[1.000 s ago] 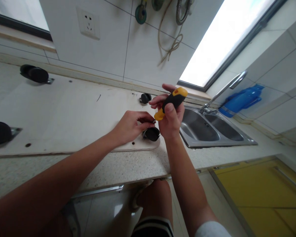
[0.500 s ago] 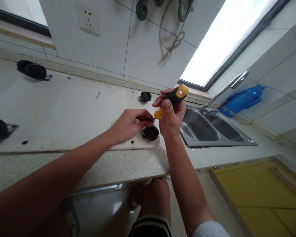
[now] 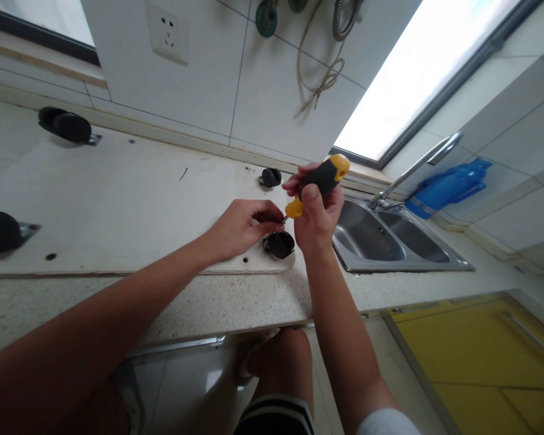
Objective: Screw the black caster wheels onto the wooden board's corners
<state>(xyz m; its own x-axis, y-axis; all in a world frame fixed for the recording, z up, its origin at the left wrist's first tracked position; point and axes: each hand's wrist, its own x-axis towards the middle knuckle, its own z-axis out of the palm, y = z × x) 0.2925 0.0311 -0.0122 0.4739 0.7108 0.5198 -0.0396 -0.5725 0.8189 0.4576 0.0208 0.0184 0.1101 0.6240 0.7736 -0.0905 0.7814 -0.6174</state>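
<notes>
My right hand [image 3: 320,208] is wrapped round the yellow-and-black handle of a screwdriver [image 3: 324,178], tilted with its shaft pointing down and left. At the shaft's lower end, the fingertips of my left hand [image 3: 249,226] are pinched together; whether they hold the shaft or a screw cannot be made out. Just below those fingertips sits a black caster wheel [image 3: 281,244] at the near right corner of a white board [image 3: 140,199]. Another caster [image 3: 271,177] stands at the board's far right corner, behind my hands.
Two more casters, one at the far left [image 3: 72,127] and one at the near left [image 3: 0,232], sit on the board. A steel double sink [image 3: 367,232] with a tap [image 3: 417,166] and a blue thermos [image 3: 448,187] lie to the right. Behind is a tiled wall with a socket [image 3: 167,33].
The screwdriver's handle has turned a little in my right hand. My left hand keeps its pinch by the caster. The whole view has shifted slightly.
</notes>
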